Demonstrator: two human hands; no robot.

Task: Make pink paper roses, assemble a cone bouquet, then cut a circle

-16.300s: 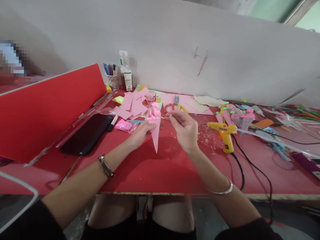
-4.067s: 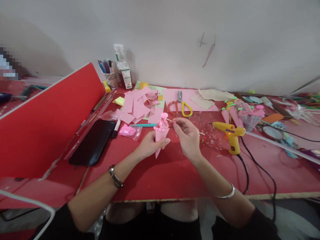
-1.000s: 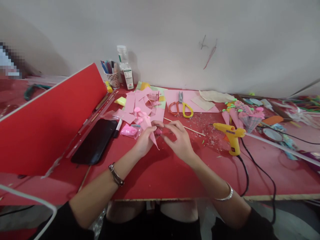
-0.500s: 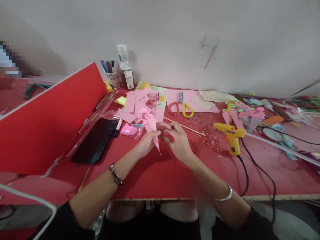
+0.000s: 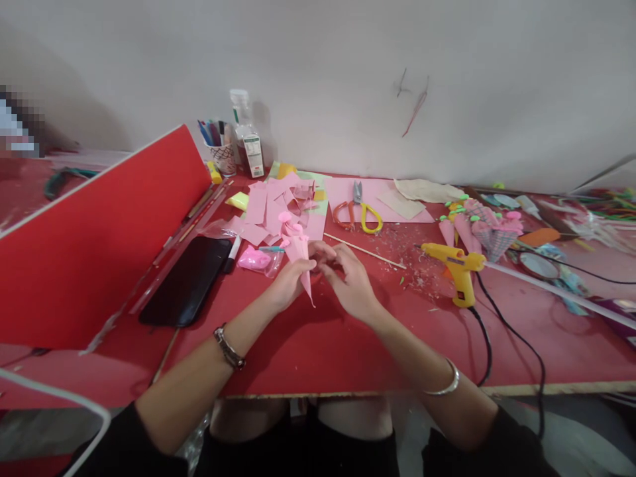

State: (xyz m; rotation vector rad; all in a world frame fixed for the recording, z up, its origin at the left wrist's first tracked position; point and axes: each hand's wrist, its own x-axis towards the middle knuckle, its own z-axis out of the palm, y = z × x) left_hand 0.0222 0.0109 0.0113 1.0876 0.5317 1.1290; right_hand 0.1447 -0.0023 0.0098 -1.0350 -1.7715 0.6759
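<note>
My left hand (image 5: 291, 281) holds a pink paper cone (image 5: 298, 248) upright, its point down, between thumb and fingers. Bright pink balls (image 5: 285, 217) sit at the cone's wide top, and a thin tail hangs from its tip. Close against the left fingertips, my right hand (image 5: 350, 281) is closed in a pinch; whatever it may hold is too small to make out. Beside the left hand lies a clear bag of pink clay (image 5: 256, 258). A thin wooden stick (image 5: 368, 251) rests just beyond the right hand.
Cut pink paper (image 5: 258, 202) and scissors (image 5: 358, 209) lie behind the hands. To the right are a yellow glue gun (image 5: 462, 271) with a cord and several finished cones (image 5: 489, 232). A phone (image 5: 186, 281) and a slanted red board (image 5: 109, 245) are on the left.
My right fingers have drawn closer together beside the cone. The left hand keeps its hold on it; the whole view has shifted slightly.
</note>
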